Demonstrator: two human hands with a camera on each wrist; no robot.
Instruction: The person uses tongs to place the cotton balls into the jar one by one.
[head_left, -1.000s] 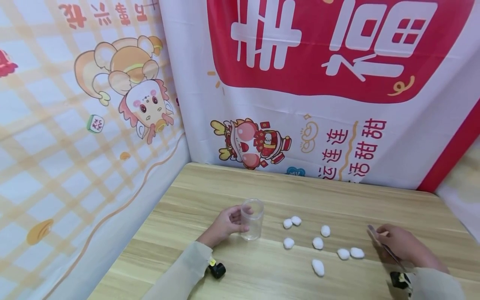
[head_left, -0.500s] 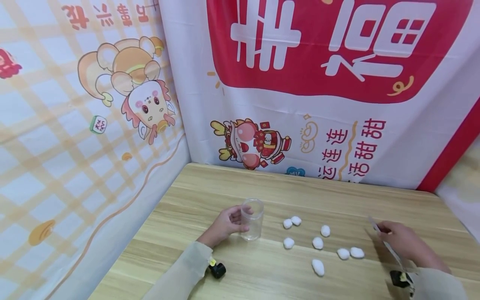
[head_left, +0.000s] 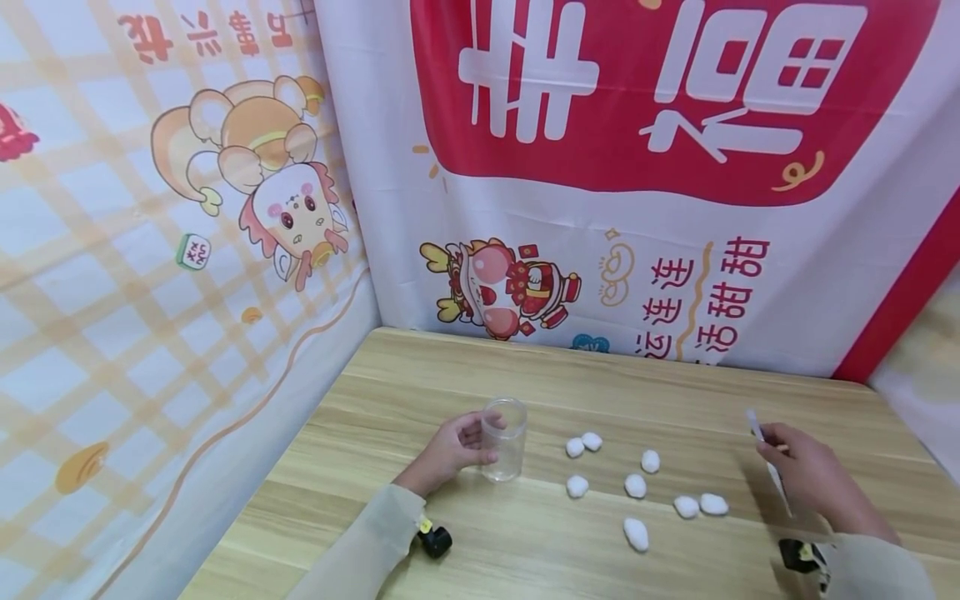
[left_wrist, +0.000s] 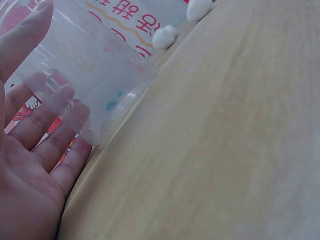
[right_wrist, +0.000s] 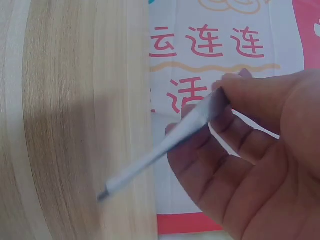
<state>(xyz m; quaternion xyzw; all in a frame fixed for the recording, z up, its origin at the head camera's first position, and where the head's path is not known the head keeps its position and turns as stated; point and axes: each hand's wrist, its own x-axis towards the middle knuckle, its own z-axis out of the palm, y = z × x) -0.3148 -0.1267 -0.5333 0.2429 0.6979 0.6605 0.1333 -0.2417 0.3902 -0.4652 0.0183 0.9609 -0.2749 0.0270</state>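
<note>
My left hand (head_left: 455, 446) holds a clear plastic cup (head_left: 507, 458) that stands upright on the table. In the left wrist view the thumb lies across the near side of the cup (left_wrist: 107, 75), with the fingers round behind it. Over the right part of the table, my right hand (head_left: 802, 471) pinches a pair of slim silver tweezers (head_left: 776, 482) between thumb and fingers. The right wrist view shows the tweezers (right_wrist: 165, 145) slanting, their narrow end down to the left. Several white cotton-like balls (head_left: 635, 486) lie scattered between the two hands.
The wood-grain table (head_left: 420, 367) meets a white and red printed cloth (head_left: 600, 208) at the back. A checked cartoon cloth (head_left: 150, 333) hangs along the left side. A loose pair of white balls (head_left: 701, 506) lies nearest the right hand.
The tweezers have turned in my right hand, their far end going up and slightly right. The right fingers have shifted a little. My left hand, the cup and the white balls stay put.
</note>
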